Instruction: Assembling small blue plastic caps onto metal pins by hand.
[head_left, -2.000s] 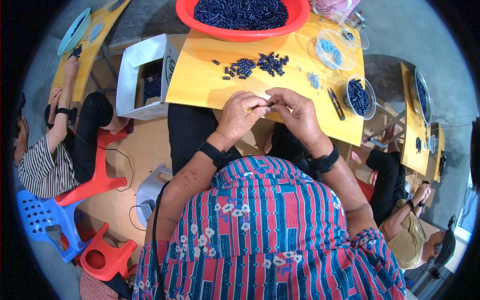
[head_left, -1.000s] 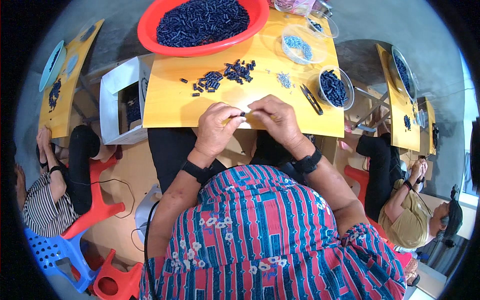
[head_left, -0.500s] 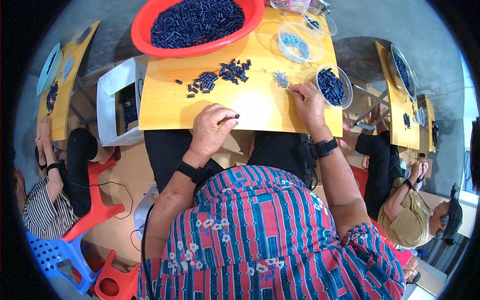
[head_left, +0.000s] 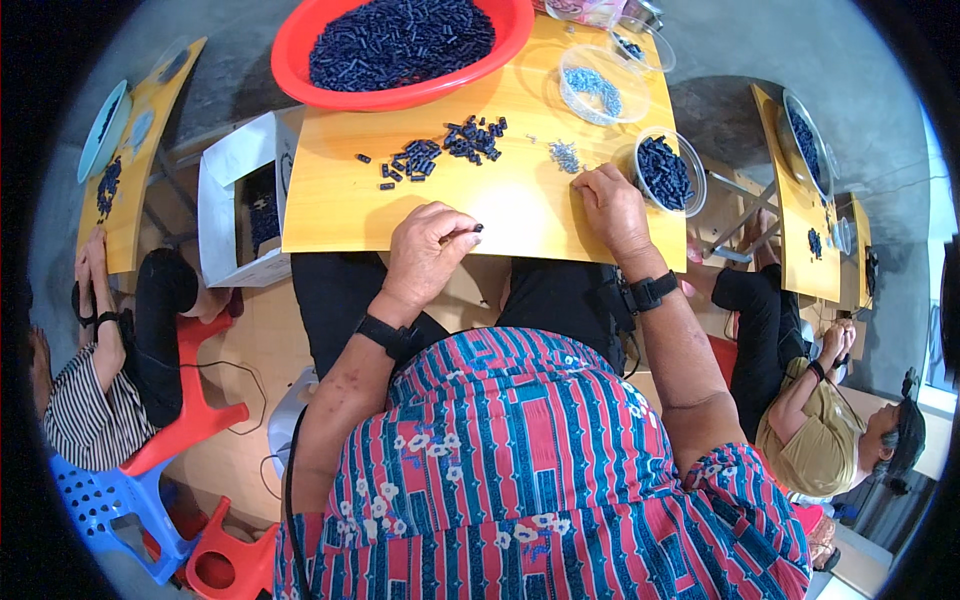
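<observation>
My left hand (head_left: 430, 250) is at the table's near edge. Its thumb and forefinger pinch a small black cylindrical piece (head_left: 478, 228). My right hand (head_left: 614, 208) rests on the tabletop with its fingertips pressed together, beside a small heap of tiny silvery parts (head_left: 563, 156). Whatever those fingertips hold is too small to make out. Beyond my left hand lies a loose pile of black cylindrical pieces (head_left: 470, 142). Just right of my right hand stands a clear round tub (head_left: 700, 185) filled with similar black pieces.
A large red basin (head_left: 400, 98) heaped with black pieces stands at the far left of the yellow table (head_left: 350, 225). Clear tubs (head_left: 640, 108) sit at the far right. A white box (head_left: 222, 190) stands left of the table. People sit at tables on both sides.
My right hand has shifted slightly left and down beside the silvery parts. My left hand still pinches the black piece, almost unmoved. The view has shifted slightly.
</observation>
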